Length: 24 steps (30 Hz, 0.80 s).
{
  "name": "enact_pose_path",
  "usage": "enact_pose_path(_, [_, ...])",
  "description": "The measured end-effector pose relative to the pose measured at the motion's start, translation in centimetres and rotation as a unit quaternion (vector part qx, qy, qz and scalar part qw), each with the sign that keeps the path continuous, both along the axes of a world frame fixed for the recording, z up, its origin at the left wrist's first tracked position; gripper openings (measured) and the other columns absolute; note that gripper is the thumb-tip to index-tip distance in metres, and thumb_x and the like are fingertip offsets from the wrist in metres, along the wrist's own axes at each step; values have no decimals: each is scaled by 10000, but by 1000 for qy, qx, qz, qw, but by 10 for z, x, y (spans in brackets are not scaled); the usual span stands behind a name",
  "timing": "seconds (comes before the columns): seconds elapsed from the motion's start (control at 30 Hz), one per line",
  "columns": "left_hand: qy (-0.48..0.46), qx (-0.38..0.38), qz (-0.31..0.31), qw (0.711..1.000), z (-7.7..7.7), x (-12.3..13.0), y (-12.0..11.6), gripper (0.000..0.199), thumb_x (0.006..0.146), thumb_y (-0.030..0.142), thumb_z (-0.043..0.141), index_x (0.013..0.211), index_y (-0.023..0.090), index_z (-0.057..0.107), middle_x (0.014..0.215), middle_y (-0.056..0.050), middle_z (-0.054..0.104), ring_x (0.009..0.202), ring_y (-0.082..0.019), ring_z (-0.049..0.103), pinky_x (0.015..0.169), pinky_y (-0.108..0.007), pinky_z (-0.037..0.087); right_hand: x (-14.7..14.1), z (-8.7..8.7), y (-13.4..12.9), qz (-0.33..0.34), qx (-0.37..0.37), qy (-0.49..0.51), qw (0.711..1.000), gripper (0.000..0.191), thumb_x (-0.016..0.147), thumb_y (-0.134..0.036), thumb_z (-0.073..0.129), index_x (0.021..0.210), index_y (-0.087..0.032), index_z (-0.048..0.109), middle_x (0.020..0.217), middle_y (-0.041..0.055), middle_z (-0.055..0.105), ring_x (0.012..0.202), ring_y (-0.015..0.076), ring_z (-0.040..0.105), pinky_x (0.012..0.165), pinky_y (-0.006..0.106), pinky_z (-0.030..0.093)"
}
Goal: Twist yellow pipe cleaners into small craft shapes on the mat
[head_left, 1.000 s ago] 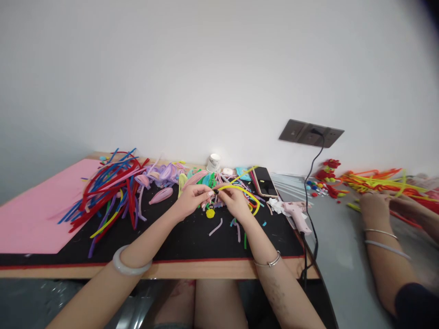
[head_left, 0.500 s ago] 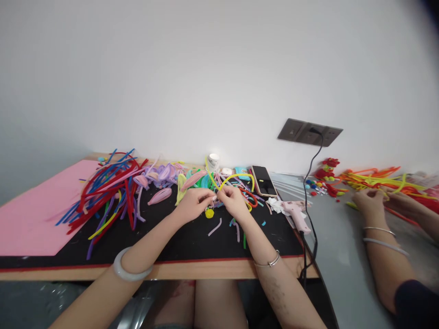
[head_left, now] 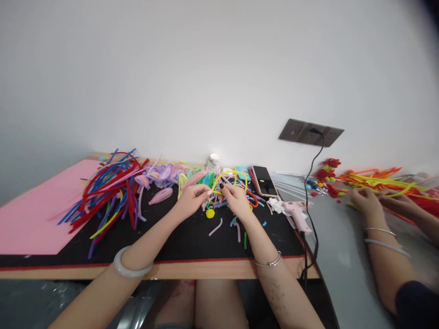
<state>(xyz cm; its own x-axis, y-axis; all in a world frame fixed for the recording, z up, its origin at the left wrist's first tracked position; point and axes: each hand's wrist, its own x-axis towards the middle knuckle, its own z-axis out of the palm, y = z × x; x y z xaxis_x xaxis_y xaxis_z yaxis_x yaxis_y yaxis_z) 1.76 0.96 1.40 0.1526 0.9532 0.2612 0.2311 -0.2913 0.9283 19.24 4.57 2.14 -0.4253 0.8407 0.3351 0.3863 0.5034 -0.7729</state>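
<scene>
Between both hands is a yellow pipe cleaner (head_left: 230, 172), bent into a loop that rises above my fingers. My left hand (head_left: 194, 199) pinches it at the left, thumb and forefinger together. From the other side my right hand (head_left: 235, 199) grips it, its fingers curled. Just below my fingertips a small yellow coiled piece (head_left: 210, 213) lies on the black mat (head_left: 192, 242). Short pipe cleaner scraps, such as a purple one (head_left: 216, 227) and a green one (head_left: 245, 240), are scattered nearby.
Left are a bundle of pipe cleaners (head_left: 113, 192) and pink sheet (head_left: 37, 210). Behind my hands stands a paper cup (head_left: 213, 162); a phone (head_left: 264, 181) lies right. A pink glue gun (head_left: 297, 216) has a cord (head_left: 310, 173) to the wall. A co-worker's hands (head_left: 368, 203) work at far right.
The yellow pipe cleaner's free end, which stuck up at the left, has come down and the strand now curves in a loop between my hands. My left fingertips have shifted slightly.
</scene>
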Motion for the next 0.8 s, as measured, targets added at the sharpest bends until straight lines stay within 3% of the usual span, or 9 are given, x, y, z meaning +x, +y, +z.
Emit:
enact_pose_path(0.13, [-14, 1, 11, 1000, 0, -5, 2, 256, 813, 347, 505, 679, 134, 555, 592, 28, 516, 461, -54, 411, 489, -191, 349, 5, 3, 1, 95, -130, 6, 987, 204, 816, -242, 428, 740, -151, 595, 581, -2, 623, 433, 81, 398, 479, 204, 306])
enact_pose_path(0.23, [-39, -13, -6, 999, -1, -6, 2, 255, 810, 359, 516, 707, 130, 558, 605, 28, 523, 458, -44, 398, 485, -183, 332, 4, 4, -1, 162, -212, 45, 963, 136, 751, -186, 501, 849, -140, 584, 584, -13, 625, 476, 86, 495, 527, 200, 373])
enact_pose_path(0.4, [-78, -83, -77, 990, 3, -4, -1, 255, 777, 367, 569, 725, 118, 578, 572, 27, 525, 443, -46, 407, 449, -181, 304, -1, 1, -2, 128, -177, 151, 964, 218, 680, -198, 634, 873, -155, 541, 631, -33, 574, 551, 87, 521, 565, 206, 398])
enact_pose_path(0.5, [-107, -141, -123, 977, 3, -3, -2, 251, 760, 362, 599, 729, 114, 582, 570, 18, 547, 430, -44, 409, 439, -183, 308, -2, -1, -3, 149, -180, 182, 955, 274, 661, -232, 680, 884, -167, 536, 684, -24, 565, 567, 86, 508, 557, 207, 396])
enact_pose_path(0.6, [-137, -181, -152, 962, 3, -4, -3, 252, 744, 357, 623, 726, 108, 583, 551, 19, 547, 407, -35, 391, 436, -182, 318, -2, 0, -4, 158, -183, 188, 952, 250, 649, -270, 705, 800, -162, 537, 662, -24, 535, 555, 86, 485, 541, 212, 385])
enact_pose_path(0.8, [-165, -201, -166, 951, 7, -5, -5, 246, 719, 338, 650, 728, 101, 584, 536, 22, 540, 392, -28, 377, 445, -183, 336, -2, 6, -8, 139, -134, 132, 972, 221, 679, -318, 674, 670, -149, 532, 628, -21, 500, 549, 87, 437, 514, 212, 324])
